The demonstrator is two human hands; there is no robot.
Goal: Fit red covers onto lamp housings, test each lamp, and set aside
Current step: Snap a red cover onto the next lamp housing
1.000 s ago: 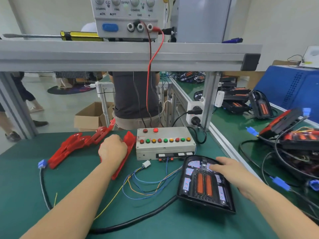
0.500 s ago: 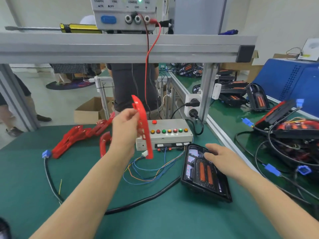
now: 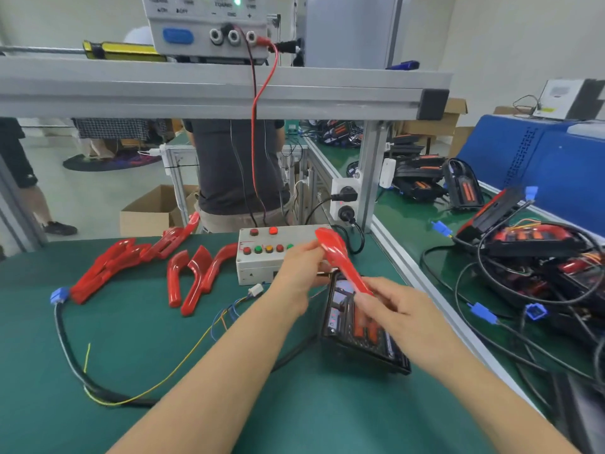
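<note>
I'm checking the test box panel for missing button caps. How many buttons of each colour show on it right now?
Red buttons: 4
Green buttons: 2
Amber buttons: 1
Total: 7 showing on the test box; the left hand and the red cover it holds hide the rest of the lower row.

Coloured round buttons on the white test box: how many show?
6. On the test box: two in the upper row, four in the lower row. The left hand and red cover may hide more.
</note>
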